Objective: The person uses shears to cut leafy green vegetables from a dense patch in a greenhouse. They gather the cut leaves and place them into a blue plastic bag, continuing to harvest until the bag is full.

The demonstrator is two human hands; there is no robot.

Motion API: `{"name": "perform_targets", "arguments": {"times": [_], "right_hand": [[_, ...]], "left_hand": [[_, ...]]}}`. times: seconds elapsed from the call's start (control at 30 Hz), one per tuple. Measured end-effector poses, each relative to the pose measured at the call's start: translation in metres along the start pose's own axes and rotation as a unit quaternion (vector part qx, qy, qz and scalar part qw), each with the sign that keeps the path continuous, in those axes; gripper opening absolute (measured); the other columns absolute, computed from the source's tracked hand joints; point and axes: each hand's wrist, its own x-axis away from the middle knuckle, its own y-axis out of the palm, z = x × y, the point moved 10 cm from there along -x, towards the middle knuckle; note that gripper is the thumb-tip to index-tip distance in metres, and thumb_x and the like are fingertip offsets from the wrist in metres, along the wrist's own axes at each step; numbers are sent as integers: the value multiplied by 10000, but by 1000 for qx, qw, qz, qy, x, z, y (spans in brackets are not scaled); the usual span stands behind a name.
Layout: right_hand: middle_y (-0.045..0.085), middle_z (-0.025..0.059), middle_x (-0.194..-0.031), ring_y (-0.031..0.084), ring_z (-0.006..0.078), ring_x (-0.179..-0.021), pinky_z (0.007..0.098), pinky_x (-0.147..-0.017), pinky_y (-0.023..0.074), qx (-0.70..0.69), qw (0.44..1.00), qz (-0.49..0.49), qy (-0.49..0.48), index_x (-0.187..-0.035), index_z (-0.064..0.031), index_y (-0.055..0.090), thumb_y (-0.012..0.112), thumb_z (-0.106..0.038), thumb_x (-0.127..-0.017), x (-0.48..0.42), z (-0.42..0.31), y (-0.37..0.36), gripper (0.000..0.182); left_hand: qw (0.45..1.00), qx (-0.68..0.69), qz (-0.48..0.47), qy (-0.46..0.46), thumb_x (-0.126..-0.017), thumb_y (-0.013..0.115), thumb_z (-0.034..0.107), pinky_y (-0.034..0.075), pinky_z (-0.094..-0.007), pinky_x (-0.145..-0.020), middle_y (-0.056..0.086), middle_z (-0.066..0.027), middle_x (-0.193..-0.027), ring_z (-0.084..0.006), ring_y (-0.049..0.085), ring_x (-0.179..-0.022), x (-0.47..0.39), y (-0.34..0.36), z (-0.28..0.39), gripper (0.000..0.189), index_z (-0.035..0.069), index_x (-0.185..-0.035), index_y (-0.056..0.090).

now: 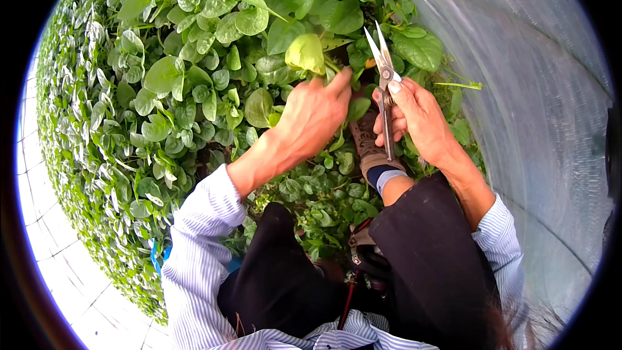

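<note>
My left hand (311, 112) is curled among the leafy green plants, its fingertips partly hidden. A pale green leafy shoot (306, 53) sticks out past the knuckles, its stem running into the fingers. In my right hand (423, 116) are small pruning snips (387, 75) with pointed silver blades and worn dark handles. The snips point away from me, their blades slightly apart with nothing between them. Both hands are close together over the plants, the left one lower among the leaves.
Dense broad-leaved plants (184, 107) fill the left and far side. A translucent plastic sheet wall (525, 82) curves along the right. My brown laced shoe (367, 141) stands among the plants below the snips. A blue item (155, 255) shows beside my left sleeve.
</note>
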Motion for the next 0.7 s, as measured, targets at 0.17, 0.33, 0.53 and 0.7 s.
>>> {"name": "perform_targets", "arguments": {"times": [0.17, 0.33, 0.53, 0.7], "right_hand": [[647, 79, -742, 664, 149, -579, 220, -491, 454, 18, 1000, -8, 19, -1084, -46, 529, 407, -440, -1041, 7, 9, -12, 415], [597, 36, -689, 614, 111, -529, 225, -472, 460, 19, 998, -44, 42, -997, -35, 533, 452, -381, -1035, 11, 9, 1, 357], [569, 54, -654, 570, 120, -473, 274, -457, 488, 94, 982, -122, 106, -911, -27, 509, 431, -379, -1037, 9, 7, 30, 382], [609, 97, -688, 634, 220, -600, 402, -598, 518, 356, 871, -300, 157, -875, 18, 562, 404, -368, -1020, 17, 38, 47, 441]], "left_hand": [[954, 243, -37, 172, -762, 675, 59, 521, -365, -604, 601, -145, -1210, -246, 571, -705, 65, -37, 69, 197, -20, -939, 638], [911, 406, -67, -5, -776, 647, 9, 558, -407, -744, 659, -149, -973, -347, 667, -914, 79, -56, 9, 193, 28, -966, 617], [881, 406, 5, -243, -705, 644, -60, 523, -313, -855, 661, -134, -1000, -211, 672, -952, 85, -76, -77, 646, 9, -1318, 454], [824, 534, -33, -188, -666, 610, -53, 464, -342, -1019, 539, -163, -1337, -201, 603, -1105, 74, -68, -100, 934, 18, -1528, 256]]}}
